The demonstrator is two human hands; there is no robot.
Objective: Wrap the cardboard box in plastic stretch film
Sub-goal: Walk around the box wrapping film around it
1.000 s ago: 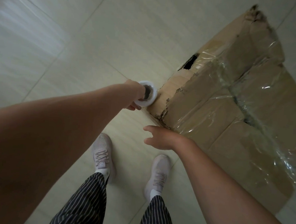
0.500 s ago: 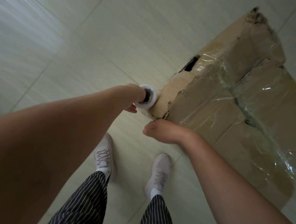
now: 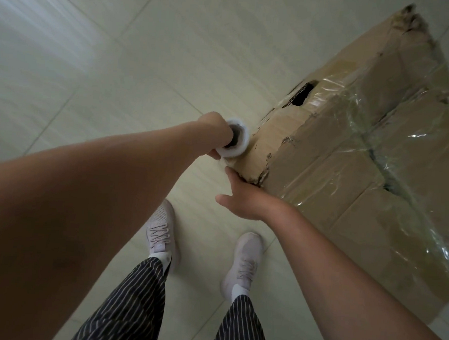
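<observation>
A big worn cardboard box (image 3: 331,173) stands on the floor at the right, its top and side partly covered in shiny clear film. My left hand (image 3: 215,132) holds a white roll of stretch film (image 3: 234,141) with a finger in its dark core, right beside the box's torn near corner. My right hand (image 3: 245,197) is spread open with fingers apart, its fingertips touching that torn corner just below the roll. Any film running from the roll to the box is too faint to make out.
Pale tiled floor (image 3: 146,60) stretches to the left and behind the box. My two feet in light sneakers (image 3: 161,234) and striped trousers stand close to the box's near side. A dark hand hole (image 3: 301,95) opens in the box's left face.
My right hand has risen from beside the box and its fingers have spread against the torn corner. My left hand and the roll stay by the corner.
</observation>
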